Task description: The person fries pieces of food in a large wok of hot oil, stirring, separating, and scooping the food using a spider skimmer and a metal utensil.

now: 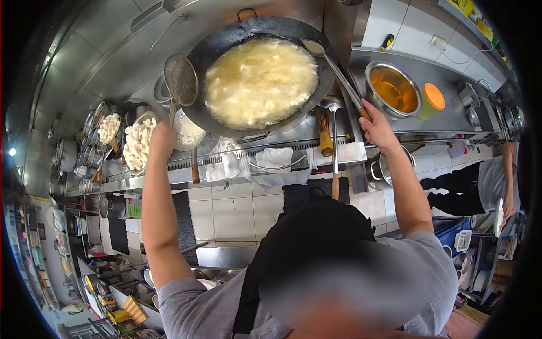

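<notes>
A large black wok (257, 28) holds bubbling pale oil with light pieces (262, 82) frying in it. My left hand (162, 138) is closed on the handle of a round strainer (181, 80), which is held up beside the wok's left rim. On the right, my right hand (377, 127) grips the wooden handle of a long metal spatula (344, 79); its blade lies at the wok's upper right edge. Just left of my left hand is a bowl of pale raw pieces (138, 144). A strainer with white crumbs (189, 133) sits between that hand and the wok.
Right of the wok stand a metal pot of amber liquid (393, 88) and an orange-lidded container (433, 97). A brush (326, 141) and ladle (334, 103) lie at the front. White cloths (274, 157) hang on the rail. Another person (491, 183) stands far right.
</notes>
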Demonstrator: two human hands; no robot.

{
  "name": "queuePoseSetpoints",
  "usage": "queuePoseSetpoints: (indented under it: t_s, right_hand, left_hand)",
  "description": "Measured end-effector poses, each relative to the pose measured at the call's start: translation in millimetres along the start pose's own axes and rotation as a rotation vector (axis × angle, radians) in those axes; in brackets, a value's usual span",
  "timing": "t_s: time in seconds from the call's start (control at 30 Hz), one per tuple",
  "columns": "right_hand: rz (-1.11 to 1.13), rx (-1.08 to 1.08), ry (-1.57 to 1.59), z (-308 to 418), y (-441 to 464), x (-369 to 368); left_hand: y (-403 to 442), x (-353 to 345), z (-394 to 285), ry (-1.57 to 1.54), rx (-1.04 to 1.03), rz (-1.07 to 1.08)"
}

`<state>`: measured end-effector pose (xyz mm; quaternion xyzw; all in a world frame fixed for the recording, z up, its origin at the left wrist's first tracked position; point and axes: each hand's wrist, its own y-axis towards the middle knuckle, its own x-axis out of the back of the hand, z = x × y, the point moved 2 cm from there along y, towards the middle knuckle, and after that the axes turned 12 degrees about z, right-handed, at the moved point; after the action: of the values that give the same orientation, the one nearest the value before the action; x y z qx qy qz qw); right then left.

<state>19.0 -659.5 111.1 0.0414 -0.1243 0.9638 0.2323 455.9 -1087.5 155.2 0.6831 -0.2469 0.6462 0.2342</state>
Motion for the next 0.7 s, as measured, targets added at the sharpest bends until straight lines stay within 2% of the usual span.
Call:
queuePoseSetpoints:
  t_s: [0.03, 0.1, 0.17, 0.23, 0.37, 0.43, 0.5, 0.57, 0.7]
  right_hand:
    - [-0.008, 0.017, -0.046, 0, 5, -2]
    - [-0.006, 0.000, -0.088, -1, 12, -11]
    - [0.000, -0.017, -0.131, 2, 13, -23]
    - [0.046, -0.102, 0.135, 4, 9, -35]
    - [0.099, -0.154, 0.181, 17, 0, -49]
    - [0.125, -0.168, 0.202, 18, -2, -55]
    - [0.154, -0.181, 0.220, 18, -3, -60]
    - [0.202, -0.188, 0.203, 13, -1, -65]
    - [0.227, -0.196, 0.229, 8, 5, -79]
  left_hand:
    - [-3, 1, 0, -0.002, -0.004, 0.002]
    - [-19, 22, -28, -0.465, 0.221, 0.422]
    - [-21, 26, -36, -0.541, 0.240, 0.423]
    - [-22, 26, -35, -0.566, 0.215, 0.681]
    - [-28, 32, -48, -0.656, 0.197, 0.815]
    - [-33, 29, -63, -0.849, 0.218, 0.954]
    - [-31, 16, -77, -0.875, 0.229, 0.962]
    - [-25, -1, -91, -0.938, 0.119, 0.974]
    - [-10, -18, -135, -1.009, 0.063, 0.973]
